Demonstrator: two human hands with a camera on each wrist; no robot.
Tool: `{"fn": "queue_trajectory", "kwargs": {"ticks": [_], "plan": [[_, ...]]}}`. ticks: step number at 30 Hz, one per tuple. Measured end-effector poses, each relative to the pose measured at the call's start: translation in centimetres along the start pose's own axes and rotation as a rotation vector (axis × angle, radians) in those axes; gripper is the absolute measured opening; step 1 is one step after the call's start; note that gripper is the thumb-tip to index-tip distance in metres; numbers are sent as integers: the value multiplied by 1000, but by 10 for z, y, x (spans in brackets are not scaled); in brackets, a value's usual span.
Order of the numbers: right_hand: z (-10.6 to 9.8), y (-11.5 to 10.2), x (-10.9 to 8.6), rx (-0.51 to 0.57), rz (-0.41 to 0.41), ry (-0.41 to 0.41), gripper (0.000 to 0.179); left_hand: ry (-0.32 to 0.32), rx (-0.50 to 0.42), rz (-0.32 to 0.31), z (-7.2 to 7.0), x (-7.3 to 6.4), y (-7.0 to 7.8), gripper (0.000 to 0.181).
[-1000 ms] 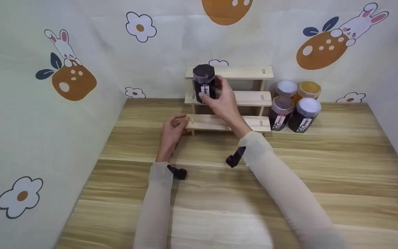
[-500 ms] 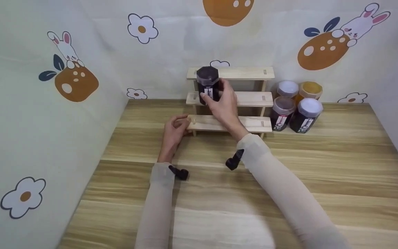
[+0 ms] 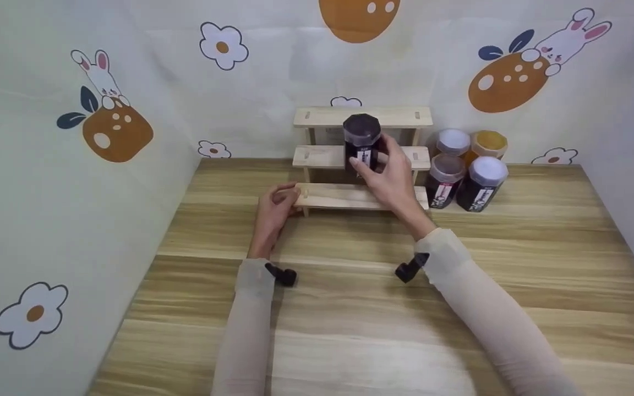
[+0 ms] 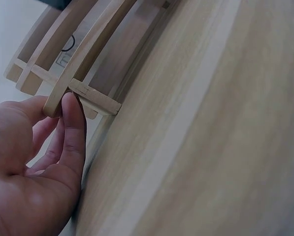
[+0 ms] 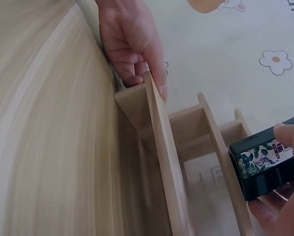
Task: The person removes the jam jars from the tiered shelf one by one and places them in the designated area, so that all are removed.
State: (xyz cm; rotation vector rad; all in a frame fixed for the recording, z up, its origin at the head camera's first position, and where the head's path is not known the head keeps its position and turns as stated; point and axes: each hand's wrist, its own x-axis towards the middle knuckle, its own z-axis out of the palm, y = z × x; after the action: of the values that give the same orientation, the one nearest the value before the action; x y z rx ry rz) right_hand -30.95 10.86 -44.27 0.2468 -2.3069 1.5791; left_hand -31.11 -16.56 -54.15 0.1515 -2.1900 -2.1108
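My right hand (image 3: 393, 179) grips a dark eight-sided jar (image 3: 362, 132) with a black-looking lid and a white label. It holds the jar nearly upright at the middle board of a three-tier wooden shelf rack (image 3: 328, 195), hiding part of that board. In the right wrist view, the jar's (image 5: 265, 160) base is close to a board's edge; whether they touch I cannot tell. My left hand (image 3: 274, 212) pinches the left end of the lowest board. The left wrist view shows that thumb and the fingers on either side of the wood (image 4: 55, 101).
Several lidded jars stand right of the rack: a white-lidded one (image 3: 453, 144), a yellow one (image 3: 489, 144), a brown-lidded one (image 3: 447, 181) and a dark one with a white lid (image 3: 482, 184). Patterned cloth (image 3: 273, 82) hangs behind the wood-grain table (image 3: 339, 308).
My right hand has carried the dark jar rightward and slightly down, from the rack's left end to about its middle. My left hand keeps its place on the lowest board.
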Motion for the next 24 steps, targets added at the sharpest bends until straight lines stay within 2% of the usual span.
{"fn": "queue_trajectory", "kwargs": {"ticks": [8, 16, 21, 24], "plan": [[-38, 18, -15, -45, -55, 135, 75, -4, -27, -10, 1, 1, 1, 29], [-79, 28, -29, 112, -52, 249, 68, -1, -22, -3, 2, 0, 1, 30], [-110, 28, -29, 222, -39, 270, 65, 4, -31, -6, 1, -1, 1, 28], [-132, 31, -29, 220, -24, 301, 63, 3, -29, -3, 1, -1, 0, 27]]}}
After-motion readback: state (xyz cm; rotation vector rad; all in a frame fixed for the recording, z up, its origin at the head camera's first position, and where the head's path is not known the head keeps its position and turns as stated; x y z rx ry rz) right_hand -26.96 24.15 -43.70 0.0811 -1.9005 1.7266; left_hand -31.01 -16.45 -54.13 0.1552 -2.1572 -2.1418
